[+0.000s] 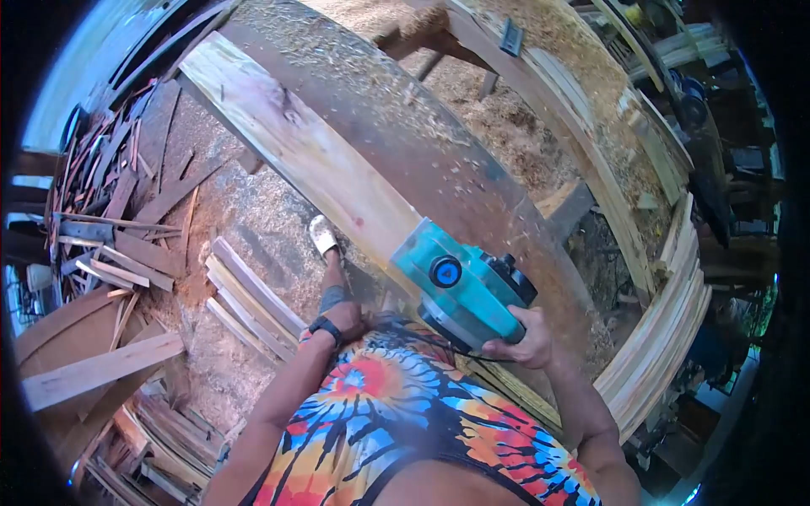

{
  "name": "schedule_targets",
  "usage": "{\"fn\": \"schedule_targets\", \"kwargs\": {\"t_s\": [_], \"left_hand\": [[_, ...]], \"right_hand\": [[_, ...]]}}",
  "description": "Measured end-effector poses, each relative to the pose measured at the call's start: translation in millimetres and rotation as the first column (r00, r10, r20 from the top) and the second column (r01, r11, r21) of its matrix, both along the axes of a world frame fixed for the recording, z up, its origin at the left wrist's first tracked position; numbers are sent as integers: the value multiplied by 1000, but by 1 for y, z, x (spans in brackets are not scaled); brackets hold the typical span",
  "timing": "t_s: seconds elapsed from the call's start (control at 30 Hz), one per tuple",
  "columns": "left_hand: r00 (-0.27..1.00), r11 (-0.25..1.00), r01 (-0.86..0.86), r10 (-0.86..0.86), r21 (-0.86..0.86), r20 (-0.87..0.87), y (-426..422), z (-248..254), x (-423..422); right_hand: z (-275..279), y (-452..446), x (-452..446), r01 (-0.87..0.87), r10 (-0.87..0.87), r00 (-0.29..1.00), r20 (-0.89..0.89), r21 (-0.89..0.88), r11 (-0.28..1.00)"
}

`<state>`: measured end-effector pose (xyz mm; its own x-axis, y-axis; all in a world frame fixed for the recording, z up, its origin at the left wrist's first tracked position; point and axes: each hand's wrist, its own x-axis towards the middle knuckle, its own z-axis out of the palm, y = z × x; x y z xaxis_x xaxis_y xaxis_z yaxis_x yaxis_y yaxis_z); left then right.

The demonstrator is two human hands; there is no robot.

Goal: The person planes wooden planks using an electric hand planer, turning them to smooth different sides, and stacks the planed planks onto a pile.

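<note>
My right hand (527,339) is wrapped round the rear handle of a teal electric planer (460,282). The planer rests on a long pale wooden plank (312,156), near its close end. That plank lies along a brown workbench (405,126) strewn with shavings. Held low against my body is my left hand (344,319), with a dark watch (325,329) on the wrist. It is close to the plank's near edge, and its fingers are hidden, so I cannot see whether it holds anything. A dark cord (422,336) runs beside the planer across my shirt.
Scrap wood strips (118,169) lie heaped at the left. Several cut boards (253,295) lie on the sawdust-covered floor by my left arm. Stacked planks (662,337) stand at the right, and a long beam (582,152) runs beyond the bench.
</note>
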<state>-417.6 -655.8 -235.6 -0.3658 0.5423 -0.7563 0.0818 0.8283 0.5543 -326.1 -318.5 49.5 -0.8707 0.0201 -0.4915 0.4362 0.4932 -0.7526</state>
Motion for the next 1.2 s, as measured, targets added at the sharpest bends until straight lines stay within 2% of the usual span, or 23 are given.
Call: {"fn": "schedule_targets", "kwargs": {"t_s": [0.03,0.13,0.2,0.27,0.43,0.53,0.57,0.67,0.7,0.77,0.83,1.0,1.03,1.07,1.1,1.13,1.2], "left_hand": [[998,998,-53,54,35,-20,-2,0,-10],[980,974,-183,192,132,-53,-9,2,-45],[967,956,-236,249,175,-57,-15,4,-67],[961,947,-259,273,192,-52,-24,7,-86],[963,940,-256,268,225,-21,-43,14,-132],[980,954,-199,197,225,31,-55,17,-154],[997,985,73,-68,159,-41,-65,9,-161],[974,958,226,-223,175,-37,-89,5,-179],[980,960,200,-198,194,-33,-89,29,-199],[982,967,185,-189,177,6,-95,33,-214],[973,973,207,-216,104,78,-102,3,-212],[987,988,-134,126,79,96,-116,-5,-217],[978,979,-190,182,75,104,-117,-5,-216],[967,966,-243,235,88,99,-118,-5,-216],[952,949,-298,289,100,98,-119,-4,-214],[936,932,-347,337,110,98,-122,-1,-210],[925,926,-369,358,76,129,-124,10,-207]], "right_hand": [[1,-6,-18,-1,1,1000,2,-27,1000],[4,-24,-73,-98,99,995,-17,52,994],[7,-41,-112,-85,86,996,-24,21,996],[1,-60,-147,-55,54,997,-51,-14,998],[0,-105,-244,-97,101,991,-84,50,994],[5,-134,-302,-85,90,983,-159,35,996],[-2,-143,-317,-35,24,991,-128,-89,995],[5,-171,-375,-63,61,984,-170,-7,998],[3,-182,-394,-54,51,977,-207,-10,999],[-2,-204,-432,-31,25,960,-279,-16,999],[-9,-223,-473,-33,16,967,-253,-61,998],[-22,-267,-571,-78,67,913,-403,-11,997],[-21,-275,-590,-66,60,919,-390,-3,998],[-29,-283,-611,-72,43,912,-409,-57,996],[-30,-288,-628,-79,67,860,-506,-2,997],[-31,-291,-646,-94,100,861,-498,38,995],[-23,-294,-654,-102,57,888,-457,-75,992]]}}
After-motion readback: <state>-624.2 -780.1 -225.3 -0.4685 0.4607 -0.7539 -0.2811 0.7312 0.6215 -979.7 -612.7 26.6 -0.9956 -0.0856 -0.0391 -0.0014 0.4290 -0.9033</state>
